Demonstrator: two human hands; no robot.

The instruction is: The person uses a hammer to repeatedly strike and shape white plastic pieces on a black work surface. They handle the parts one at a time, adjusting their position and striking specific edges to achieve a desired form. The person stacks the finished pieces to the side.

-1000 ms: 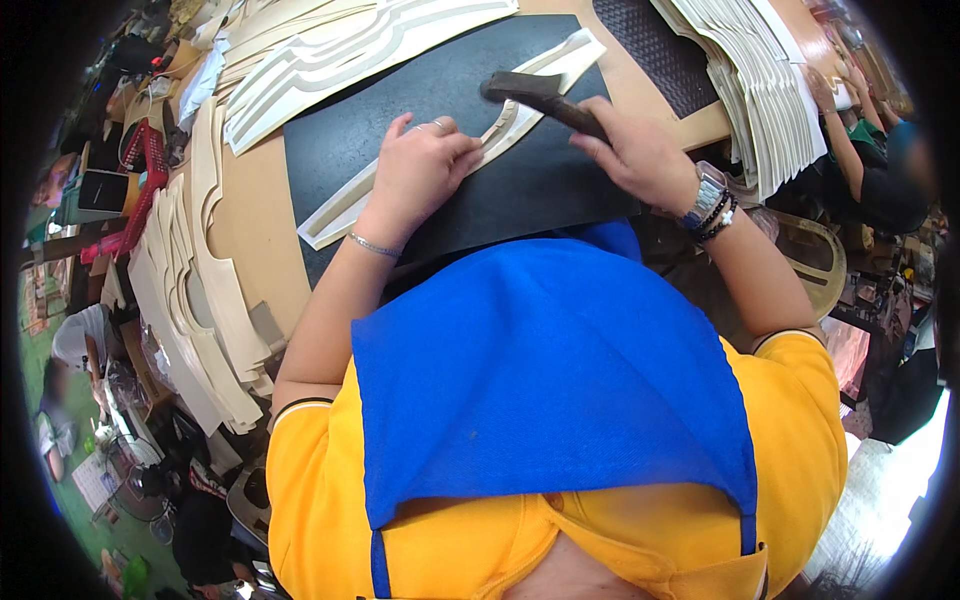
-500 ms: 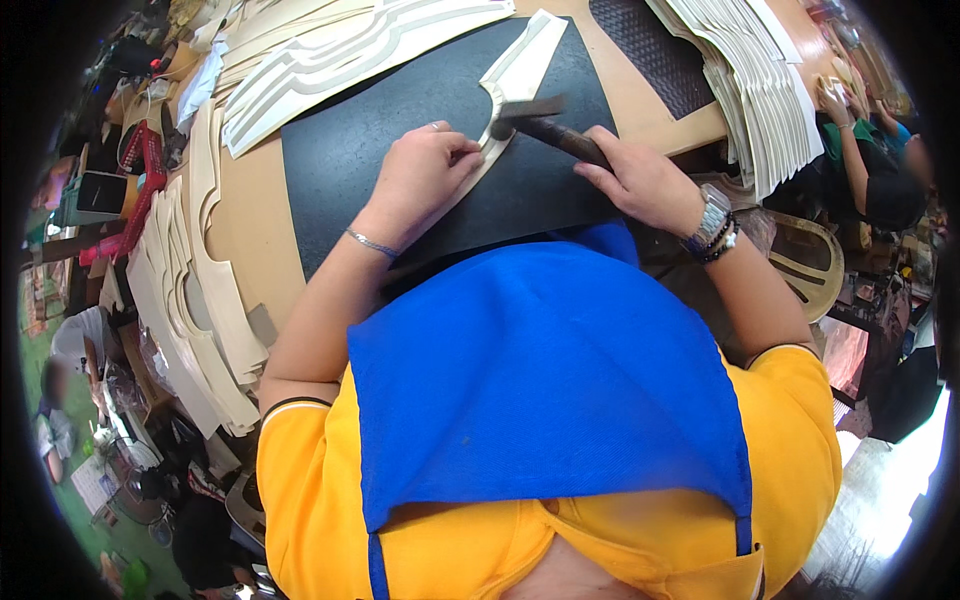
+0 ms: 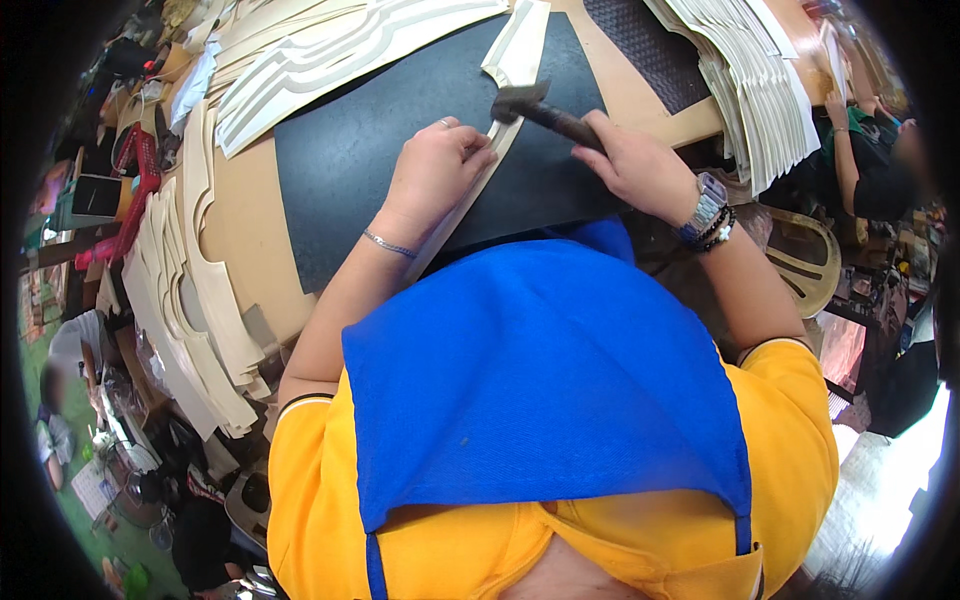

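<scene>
A cream cut panel (image 3: pixel 517 45), curved along one side with a narrow lower strip, lies across a black mat (image 3: pixel 350 150) on the table. My left hand (image 3: pixel 432 172) pinches the edge of that strip, its fingers curled together; the strip's lower end runs under my wrist toward the blue apron. In my right hand (image 3: pixel 645 170) is a hammer (image 3: pixel 563 124), gripped by its dark handle. Its slightly blurred metal head is over the narrow part of the panel, just beyond my left fingertips. Whether the head touches the panel I cannot tell.
Cream panels with grey bands (image 3: pixel 300 85) overlap the mat's far left edge. More cut panels (image 3: pixel 190 310) lie at left, and a thick stack (image 3: pixel 745 90) stands at far right beside a dark woven surface (image 3: pixel 640 50). Another person's arm (image 3: pixel 845 150) shows at right.
The panel has slid away from me and slightly left. My left fingers have shifted a little right along its edge. The hammer head has risen slightly in the picture and turned.
</scene>
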